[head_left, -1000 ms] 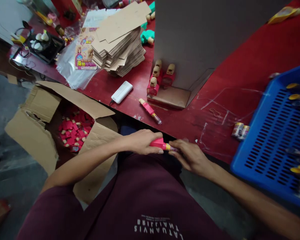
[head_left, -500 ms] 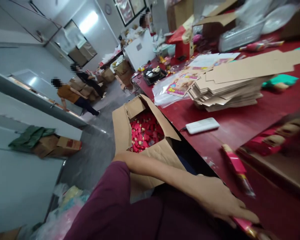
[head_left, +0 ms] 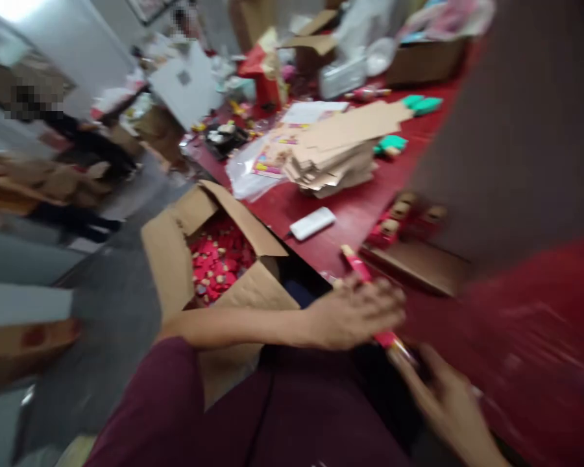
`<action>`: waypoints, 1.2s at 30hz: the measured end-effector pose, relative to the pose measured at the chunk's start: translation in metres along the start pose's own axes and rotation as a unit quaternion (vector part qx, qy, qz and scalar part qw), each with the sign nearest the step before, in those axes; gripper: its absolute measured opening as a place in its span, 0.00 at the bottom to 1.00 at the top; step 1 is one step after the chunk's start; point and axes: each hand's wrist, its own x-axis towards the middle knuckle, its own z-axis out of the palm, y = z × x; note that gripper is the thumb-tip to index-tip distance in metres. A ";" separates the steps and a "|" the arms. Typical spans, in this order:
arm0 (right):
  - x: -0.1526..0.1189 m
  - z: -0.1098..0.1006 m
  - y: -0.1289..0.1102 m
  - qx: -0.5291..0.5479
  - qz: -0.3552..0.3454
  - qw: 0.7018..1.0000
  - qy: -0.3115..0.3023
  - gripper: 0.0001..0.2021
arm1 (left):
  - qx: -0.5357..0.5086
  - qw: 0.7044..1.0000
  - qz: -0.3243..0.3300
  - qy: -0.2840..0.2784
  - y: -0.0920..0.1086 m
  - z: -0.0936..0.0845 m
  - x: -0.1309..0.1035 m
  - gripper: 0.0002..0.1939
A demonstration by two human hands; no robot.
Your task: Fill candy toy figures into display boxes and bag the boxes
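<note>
My left hand (head_left: 355,314) reaches across my body to the red table's near edge. Its fingers are blurred but stretched out and slightly apart over a pink-wrapped piece. A narrow pink-wrapped piece with a pale tip (head_left: 354,261) shows above those fingers. Below them is a pink-wrapped piece with a shiny end (head_left: 389,340); I cannot tell whether both are one piece. My right hand (head_left: 442,389) has its fingers closed around the shiny end. Left of my hands, an open carton (head_left: 168,272) holds many small pink pieces (head_left: 219,263).
On the red table (head_left: 525,363) are a white power bank (head_left: 313,224), stacked flat cardboard (head_left: 340,146) and printed sheets in plastic (head_left: 267,159). A shallow carton (head_left: 418,263) with pink-wrapped pieces stands to the right. Other people are at the far left and the back.
The view has swung right and blurred. My right hand has come into view at the pink-wrapped piece. My left hand's fingers now lie stretched out rather than curled around a piece.
</note>
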 end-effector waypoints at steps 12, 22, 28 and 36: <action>0.018 0.029 -0.007 0.016 -0.013 0.990 0.137 0.20 | -0.440 0.857 -0.266 0.028 -0.020 0.026 0.033 0.24; 0.106 -0.019 0.021 -0.063 -0.040 0.970 0.233 0.13 | -0.079 0.968 -0.236 -0.020 -0.055 0.030 0.052 0.32; 0.157 -0.003 0.055 -0.121 -0.048 0.967 0.220 0.15 | 0.088 0.974 -0.170 -0.124 -0.084 0.038 0.062 0.24; 0.171 -0.015 0.055 -0.209 -0.084 0.966 0.129 0.14 | 0.047 0.960 -0.228 -0.156 -0.114 0.056 0.087 0.22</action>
